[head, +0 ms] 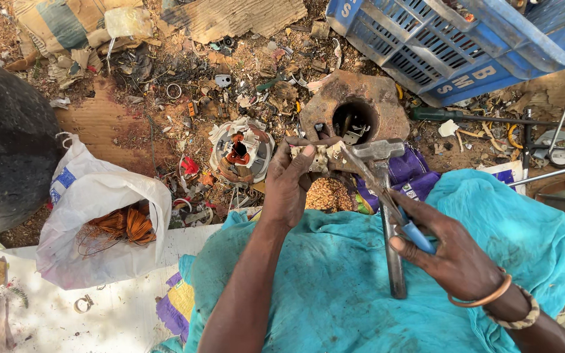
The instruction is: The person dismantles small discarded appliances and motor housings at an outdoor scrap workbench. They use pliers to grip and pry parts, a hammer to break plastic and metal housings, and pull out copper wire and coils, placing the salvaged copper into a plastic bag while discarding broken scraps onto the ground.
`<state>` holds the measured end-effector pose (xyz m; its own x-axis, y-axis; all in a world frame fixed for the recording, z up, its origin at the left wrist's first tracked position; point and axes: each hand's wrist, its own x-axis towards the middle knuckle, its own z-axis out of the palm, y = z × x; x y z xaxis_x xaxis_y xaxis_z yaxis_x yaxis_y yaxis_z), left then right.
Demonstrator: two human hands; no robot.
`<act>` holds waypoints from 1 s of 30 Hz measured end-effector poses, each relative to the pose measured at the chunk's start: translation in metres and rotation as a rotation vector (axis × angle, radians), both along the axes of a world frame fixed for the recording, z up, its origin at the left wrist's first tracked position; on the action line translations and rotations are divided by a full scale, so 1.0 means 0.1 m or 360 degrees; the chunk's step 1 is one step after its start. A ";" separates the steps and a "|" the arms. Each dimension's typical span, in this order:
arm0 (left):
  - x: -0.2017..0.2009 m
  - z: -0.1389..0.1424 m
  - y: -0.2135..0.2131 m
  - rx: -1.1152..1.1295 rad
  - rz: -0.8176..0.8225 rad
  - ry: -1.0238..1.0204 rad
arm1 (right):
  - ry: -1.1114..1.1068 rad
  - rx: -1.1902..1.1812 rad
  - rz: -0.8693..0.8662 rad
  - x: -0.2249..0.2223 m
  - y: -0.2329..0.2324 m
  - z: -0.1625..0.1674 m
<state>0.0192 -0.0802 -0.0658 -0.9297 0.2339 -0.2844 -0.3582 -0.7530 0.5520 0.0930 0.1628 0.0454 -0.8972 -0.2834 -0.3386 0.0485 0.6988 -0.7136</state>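
My left hand [290, 180] grips a small whitish scrap part [320, 157] with metal bits, holding it up in front of me. My right hand [449, 252] is closed on blue-handled pliers [387, 199], whose jaws reach up-left to the whitish part. A steel hammer [387, 216] lies across my turquoise-clothed lap [335, 287], head pointing away from me, just under the pliers. Beyond the part sits a rusty metal block [387, 98] with a round hole.
A white plastic bag [99, 222] holding copper wire stands to the left. A motor stator [240, 153] lies on the littered ground. A blue plastic crate [452, 39] is at upper right, a screwdriver [485, 117] and metal rods beside it. A dark round object [4, 144] fills the left edge.
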 end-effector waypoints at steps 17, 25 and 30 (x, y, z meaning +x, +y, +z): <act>-0.12 0.07 0.00 -0.0904 0.0057 0.0580 | -0.0419 0.0143 -0.0221 -0.05 -0.13 -0.40; -0.19 -0.06 0.10 -0.0382 0.0052 0.0370 | -0.0485 0.0142 -0.0362 -0.04 -0.10 -0.56; -0.23 -0.20 0.13 -0.0232 0.0015 0.0224 | -0.0598 -0.0057 -0.0433 -0.03 -0.10 -0.65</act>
<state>-0.0036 -0.0677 -0.0860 -0.9647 0.1907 -0.1815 -0.2629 -0.6644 0.6996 0.0902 0.1524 -0.0200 -0.7578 -0.0721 -0.6485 0.4864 0.6002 -0.6350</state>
